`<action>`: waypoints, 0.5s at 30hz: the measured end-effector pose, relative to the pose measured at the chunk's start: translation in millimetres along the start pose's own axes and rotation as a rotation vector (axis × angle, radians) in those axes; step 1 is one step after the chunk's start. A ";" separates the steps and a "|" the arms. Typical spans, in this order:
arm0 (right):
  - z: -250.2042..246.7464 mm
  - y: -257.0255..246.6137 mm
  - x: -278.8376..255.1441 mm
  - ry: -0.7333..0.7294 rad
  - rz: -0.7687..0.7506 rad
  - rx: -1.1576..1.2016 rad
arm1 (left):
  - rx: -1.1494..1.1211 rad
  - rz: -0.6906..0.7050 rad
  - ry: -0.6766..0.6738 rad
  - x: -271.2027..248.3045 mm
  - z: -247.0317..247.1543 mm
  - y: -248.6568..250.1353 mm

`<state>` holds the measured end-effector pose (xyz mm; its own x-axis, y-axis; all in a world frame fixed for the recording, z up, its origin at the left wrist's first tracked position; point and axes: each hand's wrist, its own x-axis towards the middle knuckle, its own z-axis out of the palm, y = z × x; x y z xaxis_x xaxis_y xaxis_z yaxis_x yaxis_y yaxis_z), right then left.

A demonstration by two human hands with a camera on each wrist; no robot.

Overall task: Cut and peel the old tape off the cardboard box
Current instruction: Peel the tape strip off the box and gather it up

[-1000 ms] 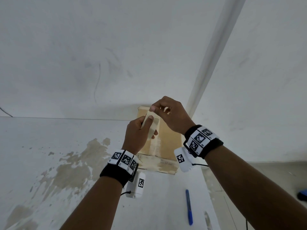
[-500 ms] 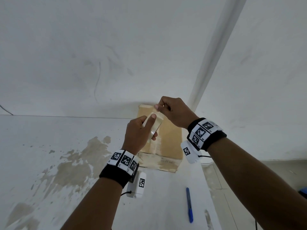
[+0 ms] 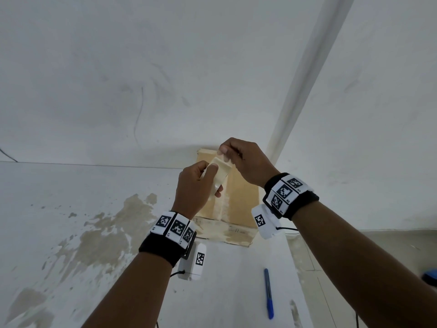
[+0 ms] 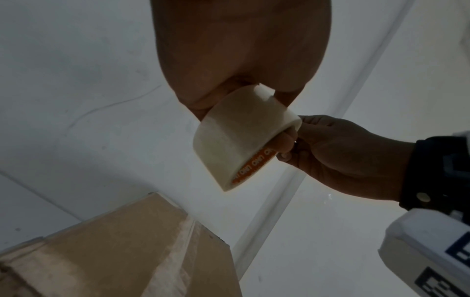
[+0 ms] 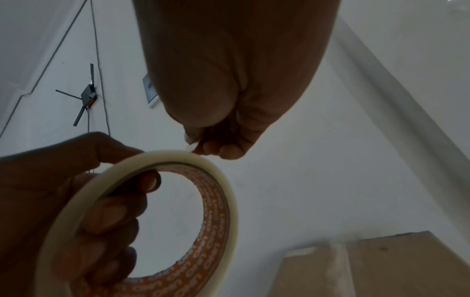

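Observation:
My left hand [image 3: 196, 188] grips a cream roll of tape [image 3: 220, 171] with an orange printed core [image 5: 218, 201], its fingers curled through the hole. My right hand [image 3: 243, 159] pinches at the top edge of the roll [image 4: 239, 138], where a small clear end of tape shows between thumb and fingertip. Both hands hang above the cardboard box [image 3: 241, 192], which stands on the white table against the wall. A pale strip of old tape [image 3: 223, 202] runs along the box's top seam and down its front.
A blue pen-like tool [image 3: 268, 293] lies on the white table [image 3: 236, 292] in front of the box, to the right. The tabletop is worn with brown patches [image 3: 106, 233] at the left. A white wall corner strip [image 3: 305, 74] rises behind the box.
My right hand's fingers have shifted along the top of the roll and its wrist has moved a little to the right and up. My left hand keeps holding the roll in place.

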<state>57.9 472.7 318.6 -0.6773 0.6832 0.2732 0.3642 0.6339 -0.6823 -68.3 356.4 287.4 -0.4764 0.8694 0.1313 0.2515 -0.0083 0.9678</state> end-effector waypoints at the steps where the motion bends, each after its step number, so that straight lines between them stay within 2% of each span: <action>1: 0.4 -0.9 -0.4 0.008 0.009 -0.005 | 0.009 0.008 -0.008 -0.1 0.1 -0.2; 7: -1.7 2.3 2.6 0.042 0.047 -0.128 | 0.062 0.096 0.007 -3.7 -1.4 3.2; 15: -3.4 0.5 1.5 0.182 0.109 -0.065 | 0.137 0.115 0.107 0.6 -0.6 0.2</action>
<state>59.3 475.3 320.9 -0.5073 0.7994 0.3219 0.4734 0.5707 -0.6710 -69.0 356.6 287.8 -0.5227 0.8093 0.2679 0.4180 -0.0305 0.9079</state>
